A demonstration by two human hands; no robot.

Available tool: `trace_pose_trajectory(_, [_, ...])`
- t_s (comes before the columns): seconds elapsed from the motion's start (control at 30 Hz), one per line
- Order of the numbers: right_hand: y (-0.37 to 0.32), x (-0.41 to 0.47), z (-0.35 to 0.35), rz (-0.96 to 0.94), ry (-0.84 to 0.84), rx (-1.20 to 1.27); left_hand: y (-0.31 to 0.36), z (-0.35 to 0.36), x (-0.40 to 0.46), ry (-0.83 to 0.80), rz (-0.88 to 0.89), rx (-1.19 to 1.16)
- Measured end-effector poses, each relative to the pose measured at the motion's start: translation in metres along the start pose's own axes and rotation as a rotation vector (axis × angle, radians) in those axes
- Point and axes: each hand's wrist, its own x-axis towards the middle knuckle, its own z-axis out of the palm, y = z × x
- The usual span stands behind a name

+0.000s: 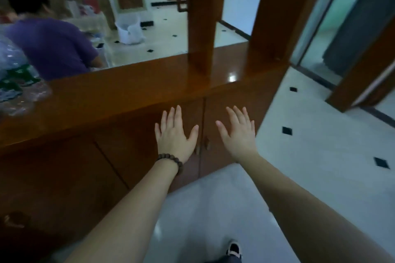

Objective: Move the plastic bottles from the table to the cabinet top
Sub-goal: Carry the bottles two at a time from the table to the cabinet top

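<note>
Clear plastic bottles [15,79] with green labels lie blurred at the far left, on the glossy brown cabinet top [128,89]. My left hand [174,134], with a bead bracelet on its wrist, is stretched out flat with spread fingers in front of the cabinet doors. My right hand [238,132] is stretched out beside it, fingers straight. Both hands hold nothing and sit below the cabinet's front edge.
Two wooden posts [204,17] rise from the cabinet top at the right. Behind the cabinet a person in a purple shirt [51,47] bends over. A white bin [130,30] stands on the tiled floor beyond. White floor tiles [320,145] lie to my right.
</note>
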Motion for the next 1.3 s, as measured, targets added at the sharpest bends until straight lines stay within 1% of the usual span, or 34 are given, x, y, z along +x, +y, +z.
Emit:
trace_pose_trajectory(0.2, [0.113,-0.065,-0.074,0.355,0.134,-0.100,0.120,0.061,-0.036,-0.173,0.278,-0.036])
trace_pose_trajectory(0.33, [0.173,-0.130,-0.128,0.529,0.224,-0.102,0.196,0.094,-0.082,-0.289,0.483,-0.088])
trace_pose_trajectory(0.5, [0.231,-0.228,-0.188,0.734,0.370,-0.147,0.286,0.120,-0.168,-0.411,0.704,-0.122])
trace_pose_trajectory(0.63, [0.268,-0.323,-0.236,0.907,0.477,-0.189,0.349,0.133,-0.256,-0.522,0.864,-0.159])
trace_pose_trajectory(0.87, [0.294,-0.520,-0.310,1.199,0.657,-0.252,0.434,0.134,-0.443,-0.673,1.171,-0.204])
trace_pose_trajectory(1.07, [0.290,-0.684,-0.348,1.443,0.789,-0.300,0.480,0.119,-0.606,-0.773,1.405,-0.270])
trace_pose_trajectory(1.2, [0.282,-0.769,-0.367,1.576,0.848,-0.328,0.498,0.109,-0.689,-0.825,1.524,-0.285])
trace_pose_trajectory(1.3, [0.280,-0.815,-0.380,1.635,0.906,-0.325,0.512,0.106,-0.734,-0.850,1.598,-0.282])
